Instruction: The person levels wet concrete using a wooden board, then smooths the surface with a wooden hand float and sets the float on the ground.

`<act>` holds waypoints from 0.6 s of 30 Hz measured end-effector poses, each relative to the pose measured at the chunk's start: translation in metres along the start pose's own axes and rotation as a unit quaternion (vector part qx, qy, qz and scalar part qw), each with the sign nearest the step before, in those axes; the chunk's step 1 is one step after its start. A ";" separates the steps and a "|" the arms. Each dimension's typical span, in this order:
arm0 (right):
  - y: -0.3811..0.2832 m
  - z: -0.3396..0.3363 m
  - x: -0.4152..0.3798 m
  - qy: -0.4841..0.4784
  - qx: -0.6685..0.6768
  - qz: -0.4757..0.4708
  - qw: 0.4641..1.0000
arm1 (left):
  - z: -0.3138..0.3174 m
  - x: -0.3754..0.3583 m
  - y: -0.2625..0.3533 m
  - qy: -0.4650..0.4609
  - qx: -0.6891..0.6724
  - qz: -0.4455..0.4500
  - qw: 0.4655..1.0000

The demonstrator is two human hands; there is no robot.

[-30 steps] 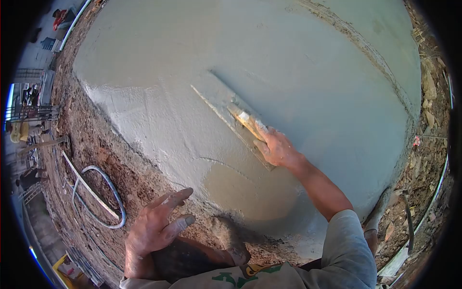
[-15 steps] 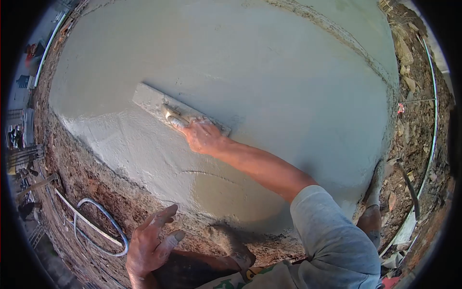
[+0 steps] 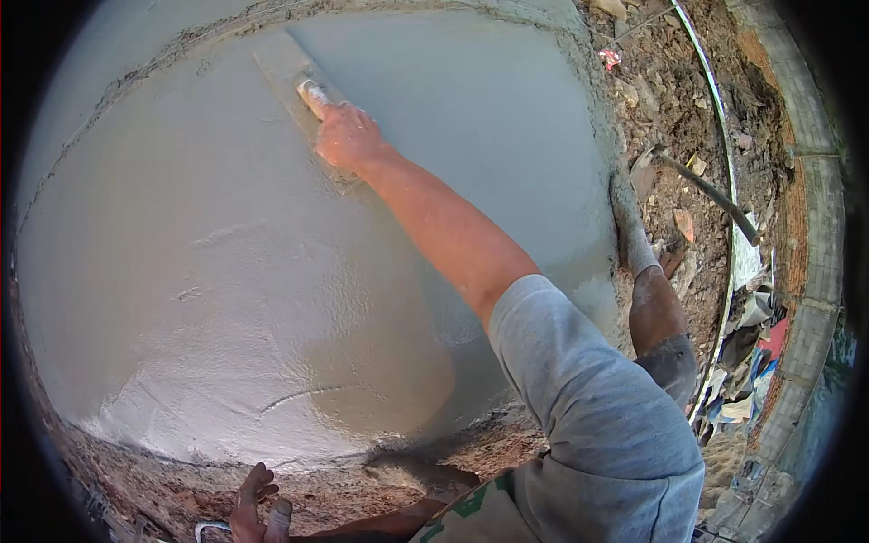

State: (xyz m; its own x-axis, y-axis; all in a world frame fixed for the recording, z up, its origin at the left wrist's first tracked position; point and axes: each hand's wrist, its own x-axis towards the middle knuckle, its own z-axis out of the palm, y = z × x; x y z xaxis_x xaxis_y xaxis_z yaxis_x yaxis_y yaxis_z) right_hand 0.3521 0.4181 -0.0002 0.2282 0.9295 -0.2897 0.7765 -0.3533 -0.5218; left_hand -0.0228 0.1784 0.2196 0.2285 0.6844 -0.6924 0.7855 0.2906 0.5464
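My right hand (image 3: 351, 138) is wrapped round the handle of a long, flat finishing trowel (image 3: 286, 71). The trowel's blade lies on a sheet of wet grey concrete (image 3: 163, 217), near its far side, and cement coats much of the tool. My right arm stretches out over the slab. Down at the lower edge, partly cut off, is my left hand (image 3: 253, 511); it is smeared with cement, its visible fingers are apart, and it holds nothing. It hovers by the slab's near edge. A shallow curved ridge (image 3: 308, 394) marks the concrete closer to me.
Brown soil and rubble (image 3: 674, 109) border the slab on the right, where a hammer-like tool with a dark handle (image 3: 715, 195) lies. A thin pale pipe (image 3: 724, 136) and a block wall (image 3: 810, 262) run beyond. My foot (image 3: 634, 226) stands at the slab's right edge.
My right hand has pushed the trowel farther out across the concrete, and the blade has turned steeper. The view has swung right. My left hand now sits lower in the picture.
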 end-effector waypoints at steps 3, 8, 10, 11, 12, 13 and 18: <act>0.111 -0.030 -0.002 0.097 -0.019 0.065 0.993 | 0.002 0.004 0.001 -0.008 -0.016 0.003 1.000; 0.278 -0.095 -0.111 0.309 -0.016 0.056 0.949 | -0.001 0.012 -0.007 -0.028 -0.008 0.008 1.000; 0.341 -0.111 -0.158 0.336 -0.022 0.098 0.937 | -0.001 0.016 -0.011 -0.038 -0.011 0.021 0.999; 0.358 -0.118 -0.182 0.324 0.027 0.150 0.934 | -0.001 0.016 -0.013 -0.041 -0.013 0.025 0.999; 0.376 -0.121 -0.200 0.333 0.054 0.145 0.930 | 0.000 0.018 -0.013 -0.047 -0.011 0.012 0.999; 0.389 -0.122 -0.215 0.341 0.081 0.139 0.926 | 0.000 0.020 -0.010 -0.051 -0.009 -0.002 0.999; 0.403 -0.098 -0.249 0.350 0.191 0.175 0.900 | 0.011 0.027 -0.003 0.014 -0.037 0.001 0.999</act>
State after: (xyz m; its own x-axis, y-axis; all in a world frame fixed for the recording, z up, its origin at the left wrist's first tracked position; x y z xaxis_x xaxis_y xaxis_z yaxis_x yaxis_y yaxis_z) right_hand 0.6657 0.0544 -0.0595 0.8372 0.5466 0.0174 0.3579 -0.5237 -0.7731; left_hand -0.0126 0.1886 0.1940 0.2126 0.7030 -0.6786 0.7398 0.3379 0.5818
